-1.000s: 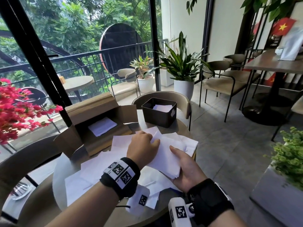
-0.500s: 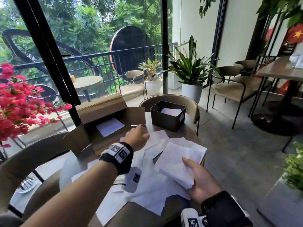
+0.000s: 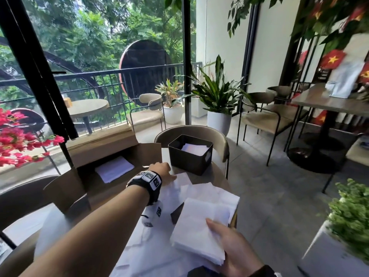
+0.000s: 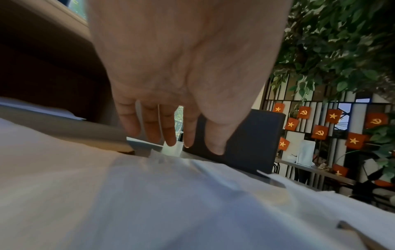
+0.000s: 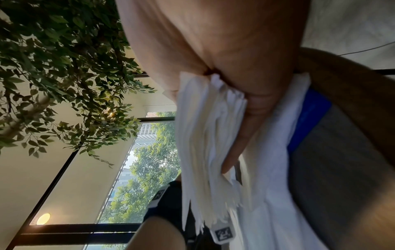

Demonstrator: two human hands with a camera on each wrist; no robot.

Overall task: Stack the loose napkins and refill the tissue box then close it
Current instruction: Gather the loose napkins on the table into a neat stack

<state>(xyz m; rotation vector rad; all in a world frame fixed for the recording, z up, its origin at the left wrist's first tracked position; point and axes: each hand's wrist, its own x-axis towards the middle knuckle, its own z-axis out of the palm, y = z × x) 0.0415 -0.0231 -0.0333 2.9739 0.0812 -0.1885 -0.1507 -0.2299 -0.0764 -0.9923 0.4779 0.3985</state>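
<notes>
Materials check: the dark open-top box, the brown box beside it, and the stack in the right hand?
Dark box: looks like matte black metal or plastic; thin rigid walls, can't tell which.
Brown box: cardboard; flaps folded open.
Napkin stack, held by the right hand: soft white tissue paper; thin layered edges.

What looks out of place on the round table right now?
Loose napkins lie scattered and overlapping across the round table, some skewed. The right hand holds a gathered stack with uneven edges. The left hand reaches toward the sheets near the dark tissue box, which stands open.
</notes>
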